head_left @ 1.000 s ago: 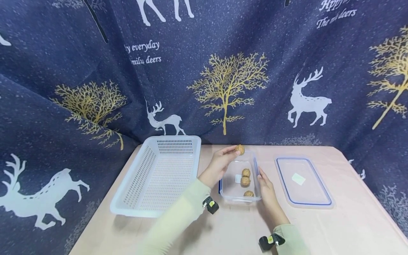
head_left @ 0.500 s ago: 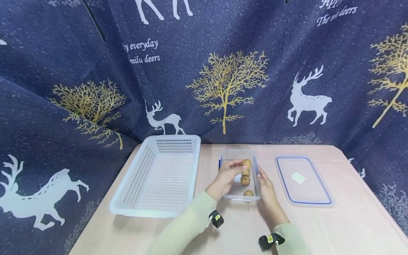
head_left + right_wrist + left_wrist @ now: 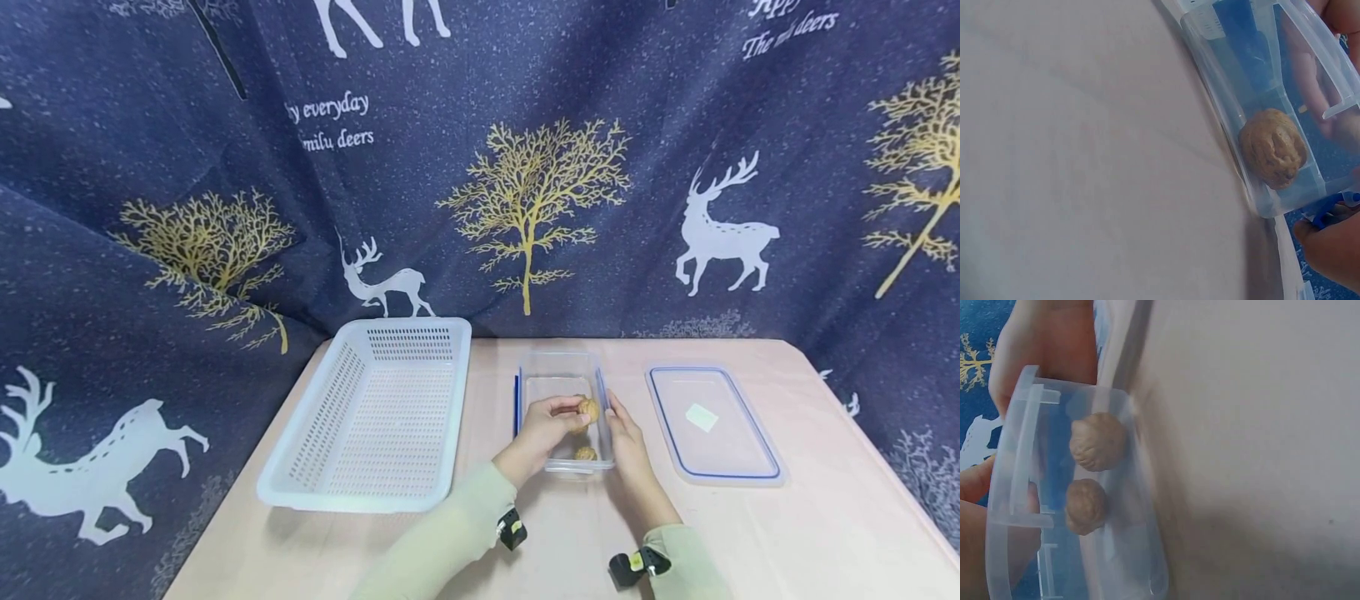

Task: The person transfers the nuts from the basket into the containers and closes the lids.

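Note:
My left hand [image 3: 542, 432] pinches a walnut [image 3: 589, 409] between thumb and fingers, inside a clear plastic food container [image 3: 558, 360]. Another walnut [image 3: 586, 454] lies at the container's near end. More walnut surface is partly hidden by the held one. Through the clear wall, the left wrist view shows two walnuts, one [image 3: 1097, 442] beside the other [image 3: 1086, 506]. A single walnut [image 3: 1272, 149] shows in the right wrist view. My right hand [image 3: 630, 446] holds the container's right side, near a blue clip [image 3: 1329, 209].
Left of the container stands a white perforated basket [image 3: 300, 492] with nothing visible in it. To the right, the clear lid [image 3: 708, 460] with a blue seal lies flat. A dark patterned cloth [image 3: 420, 208] hangs behind the pink-covered table [image 3: 825, 533].
My left hand has carried the walnut from above the container's far end down into it, toward the near end. My right hand stays at the container's side.

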{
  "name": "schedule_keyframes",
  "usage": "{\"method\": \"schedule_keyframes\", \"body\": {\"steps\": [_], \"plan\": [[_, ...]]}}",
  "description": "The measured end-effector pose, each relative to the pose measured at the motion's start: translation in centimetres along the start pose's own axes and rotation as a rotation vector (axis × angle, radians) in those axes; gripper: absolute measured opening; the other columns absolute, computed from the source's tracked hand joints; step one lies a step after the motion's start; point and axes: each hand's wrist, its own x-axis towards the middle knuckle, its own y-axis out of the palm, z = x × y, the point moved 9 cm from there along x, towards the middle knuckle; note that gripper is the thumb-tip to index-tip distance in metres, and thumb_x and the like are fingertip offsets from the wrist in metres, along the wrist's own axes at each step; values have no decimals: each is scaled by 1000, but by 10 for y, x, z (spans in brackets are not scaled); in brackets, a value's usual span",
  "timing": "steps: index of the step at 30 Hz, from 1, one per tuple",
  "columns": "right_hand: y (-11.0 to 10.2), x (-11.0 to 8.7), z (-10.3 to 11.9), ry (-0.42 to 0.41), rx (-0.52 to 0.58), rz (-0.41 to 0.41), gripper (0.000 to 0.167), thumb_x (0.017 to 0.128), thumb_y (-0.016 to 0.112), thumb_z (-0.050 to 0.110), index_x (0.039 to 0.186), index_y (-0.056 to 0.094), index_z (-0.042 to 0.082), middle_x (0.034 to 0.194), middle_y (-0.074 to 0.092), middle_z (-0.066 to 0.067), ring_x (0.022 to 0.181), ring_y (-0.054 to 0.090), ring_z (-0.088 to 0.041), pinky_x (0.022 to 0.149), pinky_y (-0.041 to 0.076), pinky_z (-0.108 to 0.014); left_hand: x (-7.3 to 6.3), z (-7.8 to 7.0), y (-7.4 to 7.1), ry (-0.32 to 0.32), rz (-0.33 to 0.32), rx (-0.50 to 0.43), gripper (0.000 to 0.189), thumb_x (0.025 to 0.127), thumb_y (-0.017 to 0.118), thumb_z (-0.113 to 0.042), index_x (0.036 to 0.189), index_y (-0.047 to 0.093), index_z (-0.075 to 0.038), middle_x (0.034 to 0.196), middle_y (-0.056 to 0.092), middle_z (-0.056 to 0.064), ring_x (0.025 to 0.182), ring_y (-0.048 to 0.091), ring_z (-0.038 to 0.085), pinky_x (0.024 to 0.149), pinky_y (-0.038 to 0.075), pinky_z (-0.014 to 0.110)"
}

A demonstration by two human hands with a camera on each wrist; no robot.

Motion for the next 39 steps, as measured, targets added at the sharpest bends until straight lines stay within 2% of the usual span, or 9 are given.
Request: {"method": "schedule_keyframes", "body": {"steps": [4,11,15,19,29,34,39], "plan": [[1,-1,3,-9,-9,2,51,105,28,20,153,17,6,159,12,-15,146,5,-33,118,5,-48,-1,2,1,15,8,56,35,81,70,6,115,63,8,110,68,16,93,65,16,84,55,26],[1,-2,4,-17,-41,9,51,106,26,19,153,15,5,159,11,-18,146,4,-36,118,4,-51,-1,8,-1,-20,2,104,34,79,71,6,112,64,8,97,69,12,88,66,15,82,55,26],[0,-1,4,-28,-63,10,50,106,26,17,153,16,4,159,11,-18,146,4,-36,118,4,-51,-2,10,0,-51,2,113,34,79,71,7,113,64,8,99,69,15,87,67,16,80,56,28],[-2,-1,3,-35,-92,-1,49,106,27,17,152,18,4,158,12,-18,145,6,-36,118,5,-51,-2,11,0,-54,-4,127,35,80,69,8,114,64,8,107,68,20,89,68,19,78,57,27],[-1,-3,8,-40,-99,-5,50,106,27,19,152,17,4,159,12,-17,145,6,-37,118,6,-50,0,6,-4,5,-69,118,29,83,63,7,112,66,5,107,69,15,98,66,21,85,54,24],[-2,-3,6,-16,-85,-19,50,106,29,19,152,19,5,158,13,-18,145,7,-37,118,7,-50,-4,-2,-1,49,-60,74,29,85,61,4,113,65,7,108,69,16,98,65,21,86,54,28],[-6,-3,7,-26,-109,-53,49,105,34,18,150,26,2,155,22,-22,143,18,-40,117,16,-51,-8,-11,7,95,-50,52,27,87,54,6,112,64,7,104,69,17,101,65,28,89,54,34]]}}
